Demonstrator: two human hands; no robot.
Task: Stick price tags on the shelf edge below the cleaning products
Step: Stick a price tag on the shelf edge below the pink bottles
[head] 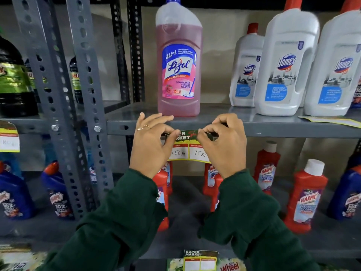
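A yellow and green price tag (188,148) marked "150 rs" and "75 rs" hangs against the grey shelf edge (283,130), directly below a pink Lizol bottle (178,63). My left hand (152,143) pinches the tag's top left corner. My right hand (222,143) pinches its top right corner. Both thumbs press the tag's dark top strip at the shelf edge. Green sleeves cover both arms.
White Domex bottles (287,65) stand right of the Lizol. Red Harpic bottles (306,196) and blue bottles (56,192) fill the shelf below. Another tag (9,137) hangs at far left, a blank one (200,260) on the lowest shelf edge. Tag sheets (332,121) lie at right.
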